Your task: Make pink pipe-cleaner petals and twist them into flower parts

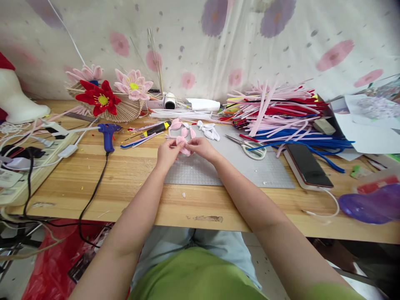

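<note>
Both of my hands meet over the grey cutting mat (pixel 200 173), at its left part. Between them is a small pink pipe-cleaner petal piece (pixel 183 146). My left hand (pixel 170 153) pinches it from the left, thumb on top. My right hand (pixel 201 148) closes on its right side with the fingertips. Just beyond my fingers lie several pink petals (pixel 176 123) and a bundle of white petals (pixel 208 130). Scissors with pale handles (pixel 253 151) rest on the mat to the right. My fingers partly cover the pink piece.
A blue glue gun (pixel 108 135) stands at left, its cord hanging over the table edge. Near it are a yellow-black utility knife (pixel 156 129) and a power strip (pixel 40 175). Finished flowers (pixel 101 99) stand behind. Pipe cleaners (pixel 278 108) pile up at back right, beside a phone (pixel 309 164).
</note>
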`<action>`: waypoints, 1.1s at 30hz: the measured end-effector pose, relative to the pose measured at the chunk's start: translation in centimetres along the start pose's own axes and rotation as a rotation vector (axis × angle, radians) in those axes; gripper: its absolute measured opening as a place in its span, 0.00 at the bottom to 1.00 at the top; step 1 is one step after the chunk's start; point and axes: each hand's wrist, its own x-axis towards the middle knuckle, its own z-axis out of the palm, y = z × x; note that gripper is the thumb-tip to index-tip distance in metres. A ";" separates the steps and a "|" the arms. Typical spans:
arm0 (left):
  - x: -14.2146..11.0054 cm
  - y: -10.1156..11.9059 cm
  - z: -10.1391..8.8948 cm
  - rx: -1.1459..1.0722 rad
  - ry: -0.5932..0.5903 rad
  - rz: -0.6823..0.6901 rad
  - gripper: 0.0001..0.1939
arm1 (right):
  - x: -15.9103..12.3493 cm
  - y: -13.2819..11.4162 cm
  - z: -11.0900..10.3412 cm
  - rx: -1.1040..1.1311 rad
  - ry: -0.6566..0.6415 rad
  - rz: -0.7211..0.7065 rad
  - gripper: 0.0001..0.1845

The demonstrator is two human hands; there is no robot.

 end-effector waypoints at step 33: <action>0.2 -0.2 -0.3 -0.128 0.063 0.070 0.05 | 0.0 -1.0 0.4 -0.178 0.059 0.076 0.18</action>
